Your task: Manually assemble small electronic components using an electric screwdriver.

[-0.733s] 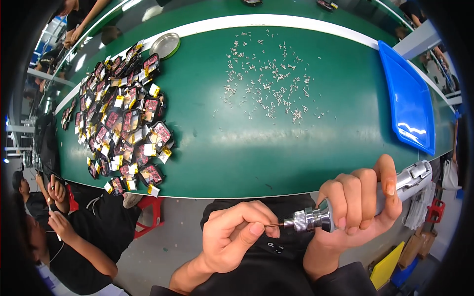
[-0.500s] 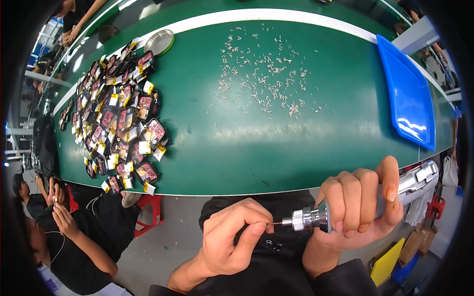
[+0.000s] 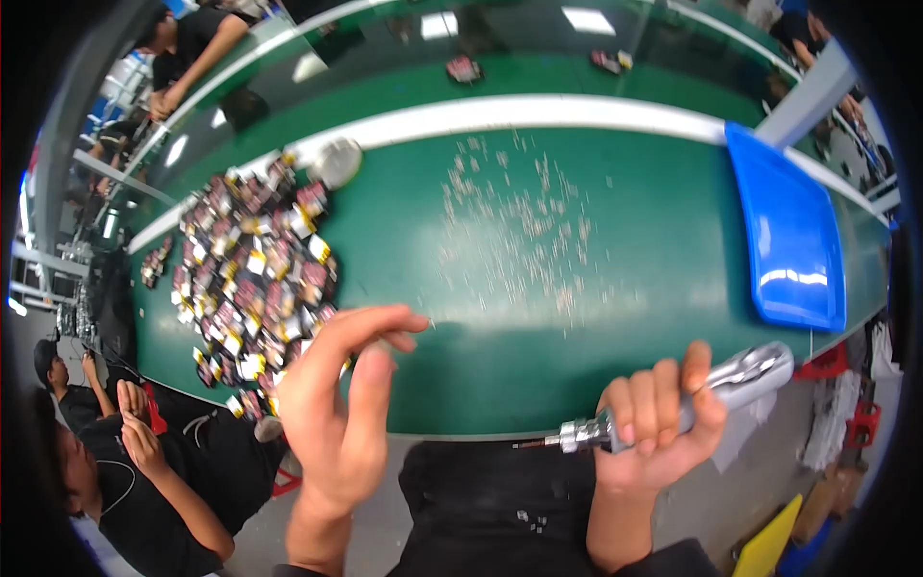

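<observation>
My right hand [image 3: 659, 409] is wrapped round a grey and silver electric screwdriver [image 3: 755, 373], its thin bit [image 3: 532, 444] pointing left past the near edge of the table. My left hand [image 3: 336, 413] is raised with nothing in it. Its fingers are bent and spread from the thumb, at the near right side of a pile of small black electronic units [image 3: 252, 279] with white and yellow battery pouches. Whether it touches any unit cannot be made out. Many tiny pale screws or pins [image 3: 548, 212] lie scattered over the green table [image 3: 413, 250].
A blue tray [image 3: 796, 226] stands at the right end of the table. A round shallow dish [image 3: 336, 163] sits behind the pile. At the lower left a person in black [image 3: 173, 481] works close by. Two units [image 3: 464, 68] lie beyond the white ledge [image 3: 423, 128].
My left hand has come away from the screwdriver bit, moved left and up, and opened. The screwdriver stays in my right hand, slightly further left. The view has tilted toward the far side.
</observation>
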Available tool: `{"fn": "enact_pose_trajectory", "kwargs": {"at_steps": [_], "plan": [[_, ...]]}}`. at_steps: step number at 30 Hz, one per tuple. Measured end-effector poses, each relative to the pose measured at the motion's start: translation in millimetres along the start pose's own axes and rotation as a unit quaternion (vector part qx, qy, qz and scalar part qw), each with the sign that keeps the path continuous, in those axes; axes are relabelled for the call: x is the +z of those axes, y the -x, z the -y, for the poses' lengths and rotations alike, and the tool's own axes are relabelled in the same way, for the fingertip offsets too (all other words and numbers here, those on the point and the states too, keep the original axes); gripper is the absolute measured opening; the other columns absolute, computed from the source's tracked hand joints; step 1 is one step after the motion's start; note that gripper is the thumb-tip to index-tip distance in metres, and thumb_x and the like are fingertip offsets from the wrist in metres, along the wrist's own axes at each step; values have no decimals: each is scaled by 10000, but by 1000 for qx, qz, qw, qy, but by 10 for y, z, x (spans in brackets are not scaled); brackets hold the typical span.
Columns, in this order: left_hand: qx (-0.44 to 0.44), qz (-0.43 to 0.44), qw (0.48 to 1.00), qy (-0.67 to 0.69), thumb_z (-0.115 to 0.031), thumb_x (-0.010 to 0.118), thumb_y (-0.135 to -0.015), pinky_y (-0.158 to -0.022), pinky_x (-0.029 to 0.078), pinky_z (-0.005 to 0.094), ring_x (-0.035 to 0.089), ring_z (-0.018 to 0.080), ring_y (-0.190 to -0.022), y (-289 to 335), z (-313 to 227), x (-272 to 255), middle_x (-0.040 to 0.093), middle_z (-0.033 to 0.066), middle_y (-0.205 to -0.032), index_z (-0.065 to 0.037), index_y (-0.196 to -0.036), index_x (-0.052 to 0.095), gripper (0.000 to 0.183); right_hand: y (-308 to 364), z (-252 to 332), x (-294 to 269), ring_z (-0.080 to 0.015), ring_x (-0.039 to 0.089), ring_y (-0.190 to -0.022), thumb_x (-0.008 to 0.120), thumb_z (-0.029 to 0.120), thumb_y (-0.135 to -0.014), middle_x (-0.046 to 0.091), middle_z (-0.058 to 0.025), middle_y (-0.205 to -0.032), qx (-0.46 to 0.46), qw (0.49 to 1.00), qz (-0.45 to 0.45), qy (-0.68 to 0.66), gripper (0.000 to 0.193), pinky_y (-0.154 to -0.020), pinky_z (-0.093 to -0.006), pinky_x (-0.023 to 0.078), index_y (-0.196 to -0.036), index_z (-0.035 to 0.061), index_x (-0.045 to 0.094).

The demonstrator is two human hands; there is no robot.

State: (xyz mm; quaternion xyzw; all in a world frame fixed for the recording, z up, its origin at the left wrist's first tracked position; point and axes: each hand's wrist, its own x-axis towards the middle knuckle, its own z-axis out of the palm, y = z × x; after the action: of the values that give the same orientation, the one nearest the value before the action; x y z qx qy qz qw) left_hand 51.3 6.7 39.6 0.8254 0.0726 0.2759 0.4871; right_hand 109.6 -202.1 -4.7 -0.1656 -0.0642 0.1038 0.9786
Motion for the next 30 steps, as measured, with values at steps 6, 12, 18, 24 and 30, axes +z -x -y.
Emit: {"fn": "enact_pose_trajectory", "kwargs": {"at_steps": [6,12,18,24,30], "plan": [[-18,124,931,-342,-183,609,-852,-654,483,347,619,283,-678,-1638,602,198,660,135,-775,23,-843,642,209,-4,-220,-136,-107,362,-404,436,187,-928,359,-2,-492,24,998,-61,23,126,-470,-292,382,-879,71,439],[22,92,935,-343,-237,694,-771,-938,458,428,541,370,-1116,-2263,1152,820,519,201,-1226,-14,-1275,488,588,19,-149,-158,-119,367,-408,454,195,-922,369,-12,-501,48,998,-29,19,144,-479,-306,392,-857,72,418],[39,133,909,-394,-99,635,-807,-932,450,414,534,355,-1076,-2432,1263,901,558,203,-1145,42,-1191,555,417,-13,-140,-56,-125,335,-484,519,184,-914,366,-7,-562,113,993,-25,-33,120,-531,-291,337,-911,65,501],[164,158,935,-273,-51,556,-852,-948,420,408,519,368,-1082,-1968,888,602,561,221,-1127,79,-1159,551,333,-60,-138,-187,-123,375,-412,460,184,-920,374,-13,-505,80,996,-33,-10,137,-487,-312,393,-859,69,416],[123,294,929,-188,99,602,-711,-884,446,421,528,378,-1015,-498,200,53,511,222,-1200,74,-1268,470,573,-7,-103,-266,-142,360,-416,453,183,-906,379,-30,-510,86,996,-20,-11,129,-486,-321,371,-862,66,420]]}}
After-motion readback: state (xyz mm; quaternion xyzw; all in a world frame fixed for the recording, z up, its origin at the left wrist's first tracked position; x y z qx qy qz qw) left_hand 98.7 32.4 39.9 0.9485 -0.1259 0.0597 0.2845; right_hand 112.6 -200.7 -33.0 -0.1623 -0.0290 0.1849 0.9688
